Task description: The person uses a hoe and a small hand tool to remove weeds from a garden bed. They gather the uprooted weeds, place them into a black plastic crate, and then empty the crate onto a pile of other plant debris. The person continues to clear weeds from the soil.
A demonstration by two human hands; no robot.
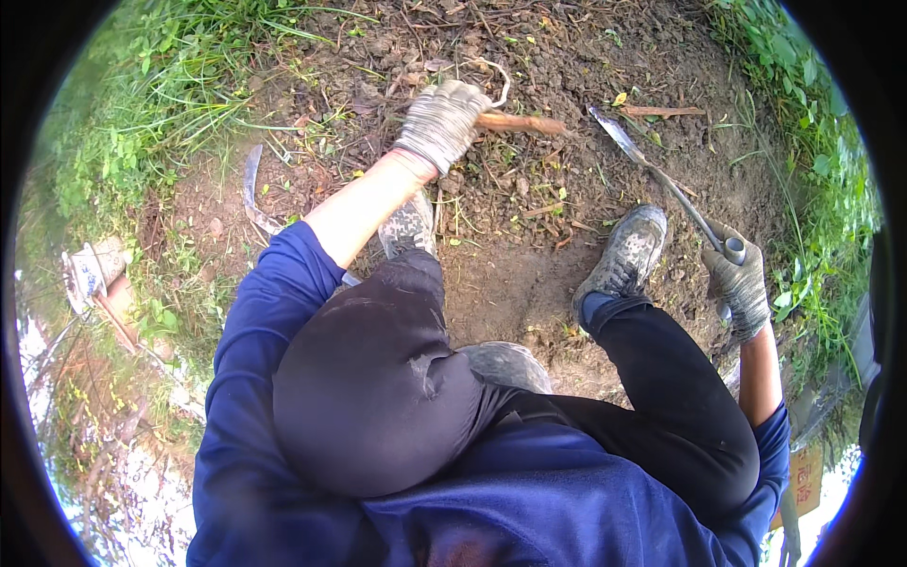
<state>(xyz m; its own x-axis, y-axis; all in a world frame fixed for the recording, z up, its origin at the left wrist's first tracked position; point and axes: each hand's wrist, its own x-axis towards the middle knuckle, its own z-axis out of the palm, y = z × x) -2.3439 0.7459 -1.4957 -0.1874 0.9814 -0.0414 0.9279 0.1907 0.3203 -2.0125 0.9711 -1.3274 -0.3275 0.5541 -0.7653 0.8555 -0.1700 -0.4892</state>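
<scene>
My left hand, in a pale, soiled knit glove, is closed around a piece of brown wood that sticks out to the right, just above the soil. A thin pale loop, a root or cord, curves beside its fingers. On the right, my right hand, gloved too, grips the tubular metal handle of a long bladed hand tool. Its narrow blade points up and left, with the tip near the ground. A curved sickle blade lies on the soil at the left, partly hidden by my left arm.
Bare dirt with twigs and leaf scraps lies around my camouflage shoes. A loose stick is at the upper right. Grass and leafy plants border the ground. A rounded grey object shows between my legs.
</scene>
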